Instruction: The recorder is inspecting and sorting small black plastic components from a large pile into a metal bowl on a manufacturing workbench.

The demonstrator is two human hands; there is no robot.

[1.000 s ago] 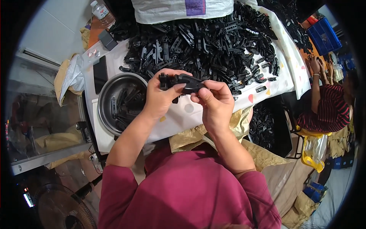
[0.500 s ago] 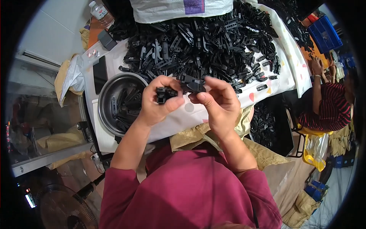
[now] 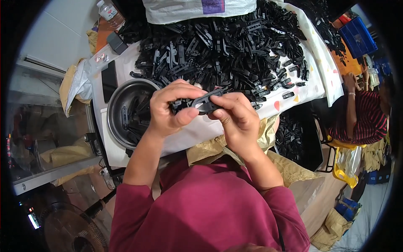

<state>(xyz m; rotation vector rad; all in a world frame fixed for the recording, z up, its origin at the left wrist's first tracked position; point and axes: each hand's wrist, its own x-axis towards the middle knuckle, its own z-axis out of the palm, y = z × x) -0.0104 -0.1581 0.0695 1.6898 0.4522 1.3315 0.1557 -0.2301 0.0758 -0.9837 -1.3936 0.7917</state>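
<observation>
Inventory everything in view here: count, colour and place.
Held plastic pieces: count unclear, black, centre
Tablecloth: one, white, patterned, upper half
Loose plastic pieces: many, black, heaped on tablecloth
Metal bowl: one, silver, centre-left
Woven sack: one, white, top middle
Bottle: one, clear, upper left
Block: one, dark grey, beside bottle
Flat slab: one, black, above bowl
Plastic crate: one, blue, upper right
Bin: one, black, right of centre
Electric fan: one, dark, lower left
Co-worker: one, striped shirt, right
Left hand, right hand: one each, bare, centre
</observation>
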